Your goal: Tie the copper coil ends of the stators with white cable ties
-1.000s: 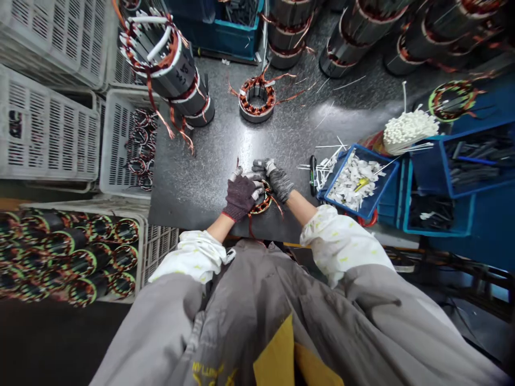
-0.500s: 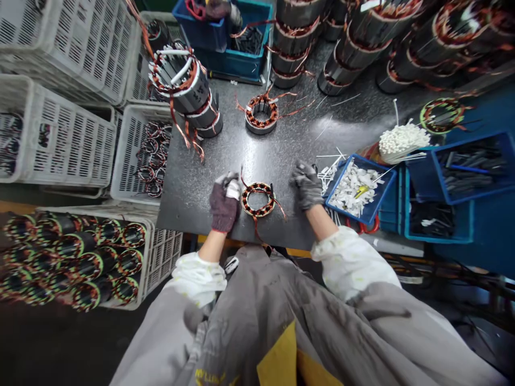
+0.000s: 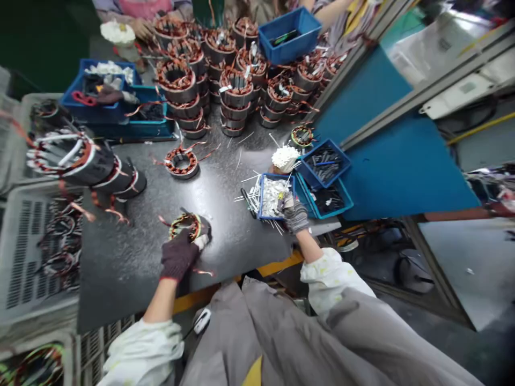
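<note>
And here you are at the bench [image 3: 225, 241], both arms spread: your left hand [image 3: 179, 254], in its dark purple glove, is gripping the copper-wound ring [image 3: 193, 224] on the near part of the top, left of the middle. The fingers wrap its near side, pale fingertips against the dark outer wall, and the ring looks tilted, its yellow-green rim and windings facing mostly up and away from you. A copper lead [image 3: 203, 272] trails just beside your glove. Over to your right hand [image 3: 295, 213], grey-gloved and well apart from the left: its fingertips are down at the blue tray [image 3: 261, 201] of white pieces [image 3: 272, 190], right by a small yellow item [image 3: 280, 196]; whether they have closed on anything, I can't make out. White sticks [image 3: 253, 194] fan out along the tray's left side, a black tool [image 3: 248, 202] lying among them. Beyond your right hand sits a bundle of white tubes [image 3: 285, 156], and beside that a blue bin [image 3: 335, 176] of dark strips. Farther up from your left hand, a second wound ring [image 3: 183, 172] stands flat, with a tilted column of cores [image 3: 96, 166] to its left. Across the far side, stacked cores [image 3: 236, 102] fill the bench, and another person's hand [image 3: 141, 29] shows behind them.
</note>
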`<state>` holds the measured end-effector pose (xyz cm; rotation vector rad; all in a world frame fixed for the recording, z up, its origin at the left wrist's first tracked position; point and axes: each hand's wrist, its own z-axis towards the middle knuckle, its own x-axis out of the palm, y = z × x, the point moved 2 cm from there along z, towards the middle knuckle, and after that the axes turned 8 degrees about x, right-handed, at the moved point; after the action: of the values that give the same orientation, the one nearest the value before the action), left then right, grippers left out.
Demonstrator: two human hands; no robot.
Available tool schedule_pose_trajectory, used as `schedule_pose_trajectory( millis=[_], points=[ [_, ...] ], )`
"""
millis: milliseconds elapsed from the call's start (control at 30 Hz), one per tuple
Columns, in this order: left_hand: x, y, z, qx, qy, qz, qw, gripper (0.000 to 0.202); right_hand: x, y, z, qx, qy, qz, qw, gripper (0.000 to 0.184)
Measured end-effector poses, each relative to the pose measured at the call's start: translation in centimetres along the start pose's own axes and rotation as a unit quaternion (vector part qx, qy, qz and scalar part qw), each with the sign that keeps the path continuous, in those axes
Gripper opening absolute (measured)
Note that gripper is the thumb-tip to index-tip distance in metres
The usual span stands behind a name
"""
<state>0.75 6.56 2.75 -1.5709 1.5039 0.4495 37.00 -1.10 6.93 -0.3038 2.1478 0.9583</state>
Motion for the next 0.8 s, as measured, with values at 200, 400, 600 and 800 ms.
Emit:
schedule_pose_trajectory(
  millis=[200, 400, 600, 800],
  points=[
    [0.1, -0.9, -0.5, 0.056, -0.118, 0.169, 0.977, 0.056, -4.3, 1.0, 3.4, 0.014, -0.128, -0.213, 0.968, 0.036],
    [1.2, -1.0, -0.4, 0.037, -0.125, 0.206, 0.97, 0.06, -3.7, 3.1, 11.1, 0.039, -0.081, -0.296, 0.951, 0.029],
    [2.4, 0.6, 0.0, 0.03, -0.142, 0.216, 0.966, 0.057, -2.9, 5.3, 16.1, 0.021, -0.027, -0.351, 0.936, 0.026],
    [3.0, 0.9, -0.1, 0.05, -0.158, 0.191, 0.968, 0.052, -0.8, 9.1, 15.9, -0.057, -0.009, -0.372, 0.927, 0.036]
  ],
)
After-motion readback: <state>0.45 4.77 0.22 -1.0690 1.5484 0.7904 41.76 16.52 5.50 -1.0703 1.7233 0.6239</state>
